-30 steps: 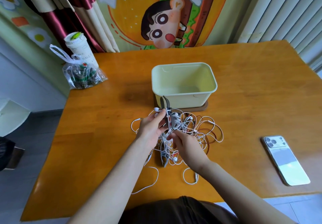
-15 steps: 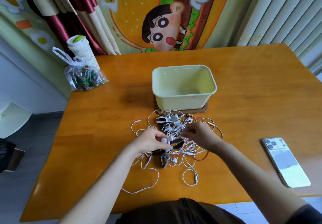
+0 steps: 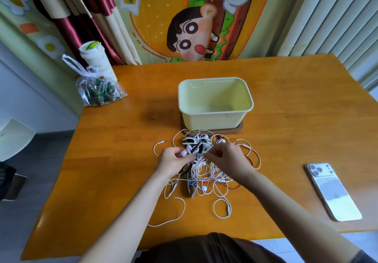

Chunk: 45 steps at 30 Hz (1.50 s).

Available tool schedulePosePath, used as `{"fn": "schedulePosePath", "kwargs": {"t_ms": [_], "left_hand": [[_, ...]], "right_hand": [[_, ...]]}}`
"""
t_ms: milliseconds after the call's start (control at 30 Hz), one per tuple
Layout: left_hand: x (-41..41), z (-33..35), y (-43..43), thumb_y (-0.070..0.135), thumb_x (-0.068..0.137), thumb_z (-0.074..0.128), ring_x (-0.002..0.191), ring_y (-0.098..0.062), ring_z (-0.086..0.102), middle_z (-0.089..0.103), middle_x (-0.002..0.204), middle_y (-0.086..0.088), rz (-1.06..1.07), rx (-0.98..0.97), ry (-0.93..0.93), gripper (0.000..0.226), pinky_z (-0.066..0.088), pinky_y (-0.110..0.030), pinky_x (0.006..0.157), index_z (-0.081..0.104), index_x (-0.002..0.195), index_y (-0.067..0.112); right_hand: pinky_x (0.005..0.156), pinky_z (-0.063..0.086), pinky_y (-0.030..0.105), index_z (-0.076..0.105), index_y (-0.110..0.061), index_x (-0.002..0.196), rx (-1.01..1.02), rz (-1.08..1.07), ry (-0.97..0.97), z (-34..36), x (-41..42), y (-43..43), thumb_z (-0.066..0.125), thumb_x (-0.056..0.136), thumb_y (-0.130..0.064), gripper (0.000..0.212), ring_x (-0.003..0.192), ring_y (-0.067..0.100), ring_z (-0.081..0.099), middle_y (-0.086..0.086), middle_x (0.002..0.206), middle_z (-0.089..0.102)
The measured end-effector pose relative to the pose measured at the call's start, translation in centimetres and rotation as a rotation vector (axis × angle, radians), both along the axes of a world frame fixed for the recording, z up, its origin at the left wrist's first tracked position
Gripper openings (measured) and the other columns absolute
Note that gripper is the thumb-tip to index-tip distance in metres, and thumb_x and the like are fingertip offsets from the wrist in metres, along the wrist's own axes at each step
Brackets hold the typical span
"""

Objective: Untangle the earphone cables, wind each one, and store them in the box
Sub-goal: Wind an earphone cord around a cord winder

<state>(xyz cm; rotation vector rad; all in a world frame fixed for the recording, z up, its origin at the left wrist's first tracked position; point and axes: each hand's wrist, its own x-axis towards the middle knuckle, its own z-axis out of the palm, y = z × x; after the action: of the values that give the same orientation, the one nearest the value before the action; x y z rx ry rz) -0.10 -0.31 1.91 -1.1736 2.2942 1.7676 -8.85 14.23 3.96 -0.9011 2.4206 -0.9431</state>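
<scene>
0 cables wound or boxed yet: the box (image 3: 214, 117) sits empty mid table (image 3: 114, 177), the earphone tangle (image 3: 216, 179) lies just in front toward the near edge, left hand (image 3: 173, 163) and right hand (image 3: 228, 159) both pinching bits of it, so nearly everything's left.

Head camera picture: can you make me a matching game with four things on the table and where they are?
Things:
1. pale yellow plastic box
2. white smartphone
3. clear plastic bag
4. tangled white earphone cables

Places:
A. far left edge of the wooden table
B. just on the box's near side
C. on a brown mat
D. flat on the table's right side

Pairs: 1-C, 2-D, 3-A, 4-B
</scene>
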Motion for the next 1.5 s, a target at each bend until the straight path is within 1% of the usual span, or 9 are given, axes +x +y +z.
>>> {"fn": "schedulePosePath", "kwargs": {"t_ms": [167,267,400,467,767,933,1133,1300,1500], "left_hand": [[-0.8,-0.7,0.8,0.020,0.083,0.073,0.071,-0.015,0.057,0.065,0.072,0.001,0.208,0.075,0.110,0.010,0.046,-0.025,0.062,0.071,0.085,0.011],[-1.5,-0.5,1.2,0.017,0.085,0.071,0.076,-0.018,0.062,0.067,0.074,-0.004,0.343,0.239,0.151,0.011,0.052,-0.032,0.072,0.068,0.075,0.012],[-2.4,1.0,1.6,0.012,0.085,0.070,0.064,-0.014,0.063,0.067,0.071,-0.004,0.501,0.593,0.234,0.008,0.053,-0.022,0.061,0.068,0.079,0.007],[-2.6,1.7,1.7,0.010,0.086,0.068,0.068,-0.017,0.064,0.067,0.076,-0.007,0.508,0.713,0.283,0.005,0.053,-0.025,0.065,0.066,0.084,0.005],[-1.9,2.1,1.7,0.010,0.087,0.064,0.076,-0.018,0.065,0.067,0.087,-0.011,0.518,0.817,0.331,0.009,0.055,-0.022,0.064,0.064,0.091,0.002],[-1.1,2.3,1.3,0.009,0.083,0.068,0.066,-0.014,0.066,0.068,0.081,-0.009,0.239,0.696,0.222,0.006,0.055,-0.023,0.057,0.067,0.086,0.004],[0.2,2.8,-0.5,0.017,0.071,0.081,0.064,0.004,0.055,0.063,0.068,0.018,-0.554,0.032,-0.164,0.014,0.040,-0.008,0.057,0.074,0.083,0.019],[0.5,1.9,-1.0,0.021,0.072,0.081,0.074,-0.011,0.056,0.070,0.084,-0.003,-0.440,-0.181,-0.188,0.019,0.045,-0.026,0.067,0.074,0.089,0.016],[0.8,1.2,-0.9,0.015,0.077,0.076,0.076,-0.007,0.055,0.068,0.088,-0.002,-0.259,-0.055,-0.096,0.018,0.042,-0.019,0.065,0.074,0.095,0.013]], "right_hand": [[0.071,0.052,0.020,0.069,-0.011,0.100,-0.117,-0.046,0.101,-0.7,2.3,-0.3,0.057,0.093,-0.018,0.016,0.077,0.010,0.060,0.000,0.093,0.066],[0.070,0.051,0.019,0.068,-0.011,0.102,-0.226,-0.107,0.123,-0.8,3.3,-0.5,0.056,0.093,-0.015,0.015,0.077,0.008,0.060,-0.003,0.091,0.064],[0.064,0.048,0.015,0.066,-0.015,0.095,-0.296,-0.102,0.054,-1.1,4.7,-0.6,0.056,0.094,-0.017,0.009,0.068,0.003,0.057,-0.012,0.079,0.059],[0.060,0.051,0.022,0.062,-0.022,0.091,-0.321,-0.113,-0.026,-1.2,4.9,-0.5,0.056,0.094,-0.019,0.008,0.064,0.008,0.058,-0.014,0.073,0.059],[0.058,0.049,0.028,0.066,-0.016,0.082,-0.274,-0.164,-0.130,-2.0,4.6,0.4,0.054,0.094,-0.030,0.022,0.062,0.012,0.059,-0.004,0.067,0.064],[0.058,0.047,0.028,0.066,-0.014,0.078,-0.200,-0.187,-0.146,-2.9,2.8,1.6,0.057,0.092,-0.031,0.024,0.056,0.011,0.055,-0.005,0.063,0.061],[0.063,0.043,0.012,0.068,-0.013,0.094,0.113,0.216,-0.022,-1.8,-0.8,2.6,0.060,0.090,-0.024,0.015,0.072,0.003,0.055,-0.005,0.087,0.062],[0.055,0.039,0.007,0.069,-0.013,0.090,0.131,0.199,0.034,-0.9,-1.9,1.9,0.059,0.091,-0.028,0.018,0.059,-0.004,0.050,-0.018,0.069,0.054],[0.057,0.044,0.021,0.069,-0.015,0.085,0.064,0.094,0.028,-0.9,-1.8,1.7,0.059,0.092,-0.027,0.018,0.061,0.007,0.056,-0.018,0.068,0.056]]}}
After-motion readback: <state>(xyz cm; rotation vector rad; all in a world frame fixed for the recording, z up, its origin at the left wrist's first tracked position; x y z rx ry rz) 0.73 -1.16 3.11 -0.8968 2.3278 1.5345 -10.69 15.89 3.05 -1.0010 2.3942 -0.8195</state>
